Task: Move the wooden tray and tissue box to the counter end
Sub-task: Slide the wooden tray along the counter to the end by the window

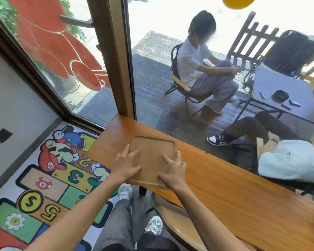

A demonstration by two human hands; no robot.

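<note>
A shallow, empty wooden tray (153,147) lies flat near the left end of the long wooden counter (225,180), its near edge slightly over the counter's front. My left hand (127,163) rests on the tray's left side with fingers spread. My right hand (173,170) presses on the tray's near right part, fingers also spread. Neither hand curls around the tray. No tissue box is in view.
A window post (114,57) stands at the counter's far left corner, with glass behind. A wooden chair (178,223) sits under the counter by my legs. A cartoon rug (49,178) covers the floor at left. Two people sit outside beyond the glass.
</note>
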